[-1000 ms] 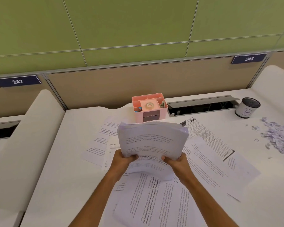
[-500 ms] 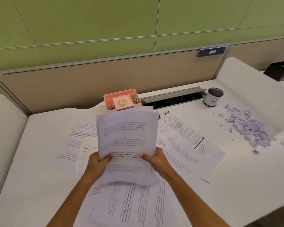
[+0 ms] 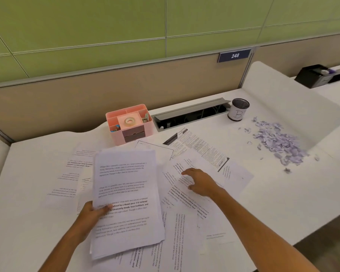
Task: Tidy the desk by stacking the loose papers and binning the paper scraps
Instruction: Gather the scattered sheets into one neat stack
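Observation:
My left hand (image 3: 91, 213) grips a stack of printed papers (image 3: 126, 193) by its left edge, thumb on top, holding it above the desk. My right hand (image 3: 199, 182) is off the stack and reaches out to the right, fingers spread over a loose printed sheet (image 3: 186, 193) lying on the desk. More loose sheets lie left of the stack (image 3: 71, 177) and to the upper right (image 3: 202, 148). A pile of purple-white paper scraps (image 3: 277, 140) lies at the far right of the desk. A small mesh bin marked B (image 3: 238, 111) stands behind the scraps.
A pink desk organiser (image 3: 129, 123) with tape and clips stands at the back centre. An open cable tray (image 3: 190, 113) runs beside it. White curved dividers (image 3: 294, 107) flank the desk. A black box (image 3: 314, 75) sits on the neighbouring desk.
My right hand has let go of the stack and moved right over a loose sheet. The stack has dropped lower, held by my left hand alone. The view has swung right.

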A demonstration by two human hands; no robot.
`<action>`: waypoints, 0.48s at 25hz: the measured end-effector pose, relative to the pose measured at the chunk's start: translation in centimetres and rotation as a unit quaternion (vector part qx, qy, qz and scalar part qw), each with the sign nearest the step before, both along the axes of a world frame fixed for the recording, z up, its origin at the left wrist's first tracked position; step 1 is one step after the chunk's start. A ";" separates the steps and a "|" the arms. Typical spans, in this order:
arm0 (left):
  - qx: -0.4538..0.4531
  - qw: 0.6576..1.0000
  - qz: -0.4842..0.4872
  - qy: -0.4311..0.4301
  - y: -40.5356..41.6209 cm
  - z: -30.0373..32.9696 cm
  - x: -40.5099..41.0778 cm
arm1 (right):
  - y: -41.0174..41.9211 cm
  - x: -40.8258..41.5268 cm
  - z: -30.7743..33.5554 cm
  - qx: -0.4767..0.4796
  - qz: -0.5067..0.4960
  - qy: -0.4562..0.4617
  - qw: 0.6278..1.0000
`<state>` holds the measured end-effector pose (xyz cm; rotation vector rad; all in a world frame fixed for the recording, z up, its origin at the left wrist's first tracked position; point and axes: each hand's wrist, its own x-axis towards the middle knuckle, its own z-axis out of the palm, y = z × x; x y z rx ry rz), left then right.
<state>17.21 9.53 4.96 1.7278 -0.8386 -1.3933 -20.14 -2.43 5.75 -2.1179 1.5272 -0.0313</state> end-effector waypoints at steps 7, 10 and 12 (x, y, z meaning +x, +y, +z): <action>0.016 0.998 0.034 -0.047 0.2 -1.8 -1.0 | -5.4 1.7 -0.2 -0.024 0.230 0.226 0.946; 0.018 0.997 0.052 -0.051 0.5 -1.9 -1.4 | -6.9 2.9 -0.6 -0.021 0.264 0.238 0.935; 0.023 0.997 0.058 -0.050 0.6 -1.9 -1.3 | -7.3 2.9 -1.2 -0.013 0.275 0.236 0.932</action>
